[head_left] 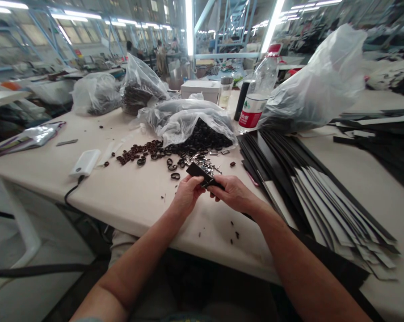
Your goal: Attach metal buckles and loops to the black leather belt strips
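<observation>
Both hands meet above the table around a flat black strap (198, 171). My left hand (187, 193) pinches its lower edge, thumb on top. My right hand (231, 191) grips the strap's other end, fingers curled beneath. A small shiny metal piece shows between the thumbs, but its shape is hard to make out. Just beyond the strap lies a pile of silver metal buckles (207, 163). Black loops (172, 167) are scattered left of them, and brown loops (135, 154) are heaped farther left.
An opened plastic bag (178, 120) spills black loops behind the buckles. Long black strips (289, 165) with pale ends are stacked at right. A red-capped bottle (255, 105) and a jar (225, 91) stand at the back. A white corded device (85, 163) lies at left.
</observation>
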Demonstrator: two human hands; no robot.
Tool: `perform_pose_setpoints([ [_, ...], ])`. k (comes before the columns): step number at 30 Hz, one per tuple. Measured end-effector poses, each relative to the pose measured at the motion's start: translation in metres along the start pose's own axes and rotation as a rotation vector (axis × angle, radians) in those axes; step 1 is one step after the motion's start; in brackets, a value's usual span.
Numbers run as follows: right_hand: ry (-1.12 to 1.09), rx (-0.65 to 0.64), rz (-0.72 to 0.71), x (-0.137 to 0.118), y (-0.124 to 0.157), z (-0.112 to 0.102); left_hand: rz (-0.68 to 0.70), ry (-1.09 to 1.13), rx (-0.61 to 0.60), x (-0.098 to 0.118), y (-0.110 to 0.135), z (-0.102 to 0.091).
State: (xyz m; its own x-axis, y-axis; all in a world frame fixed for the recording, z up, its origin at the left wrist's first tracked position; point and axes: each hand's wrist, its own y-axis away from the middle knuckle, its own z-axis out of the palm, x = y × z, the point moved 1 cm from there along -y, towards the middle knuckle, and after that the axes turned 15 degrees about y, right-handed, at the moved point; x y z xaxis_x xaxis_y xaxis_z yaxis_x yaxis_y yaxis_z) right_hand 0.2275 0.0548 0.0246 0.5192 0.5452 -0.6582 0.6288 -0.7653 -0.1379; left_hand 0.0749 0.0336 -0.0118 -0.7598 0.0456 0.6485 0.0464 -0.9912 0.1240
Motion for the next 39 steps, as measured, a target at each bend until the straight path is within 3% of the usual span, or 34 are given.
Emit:
perform_pose_setpoints([
  [6, -0.078, 0.029, 0.064, -0.002, 0.000, 0.002, 0.062, -0.051, 0.027, 0.002, 0.003, 0.005],
  [9, -0.089, 0.063, 0.114, -0.002, 0.000, 0.005, 0.176, -0.208, 0.033, 0.004, 0.005, 0.007],
  [14, -0.245, 0.129, 0.176, 0.000, 0.000, 0.008, 0.395, -0.444, -0.124, 0.008, 0.015, 0.011],
  [17, -0.267, 0.152, 0.169, 0.001, 0.001, 0.006, 0.327, -0.347, -0.205, 0.009, 0.015, 0.008],
  [21, -0.195, 0.138, 0.145, 0.001, 0.001, 0.004, 0.119, -0.121, -0.195, 0.006, 0.008, 0.001],
  [25, -0.182, 0.125, 0.144, 0.002, 0.001, 0.001, 0.089, -0.116, -0.206, 0.003, 0.004, -0.001],
  [29, -0.071, 0.085, 0.130, 0.002, 0.003, -0.004, 0.066, -0.111, -0.163, 0.007, 0.001, 0.000],
  [33, 0.142, 0.044, 0.114, 0.003, 0.003, -0.010, 0.168, -0.236, -0.069, 0.015, -0.004, -0.002],
  [37, 0.463, 0.083, 0.143, 0.008, 0.002, -0.017, 0.295, -0.471, -0.110, 0.017, -0.005, -0.005],
  [39, 0.543, 0.178, 0.132, 0.007, 0.003, -0.021, 0.304, -0.547, -0.118, 0.016, -0.005, -0.006],
])
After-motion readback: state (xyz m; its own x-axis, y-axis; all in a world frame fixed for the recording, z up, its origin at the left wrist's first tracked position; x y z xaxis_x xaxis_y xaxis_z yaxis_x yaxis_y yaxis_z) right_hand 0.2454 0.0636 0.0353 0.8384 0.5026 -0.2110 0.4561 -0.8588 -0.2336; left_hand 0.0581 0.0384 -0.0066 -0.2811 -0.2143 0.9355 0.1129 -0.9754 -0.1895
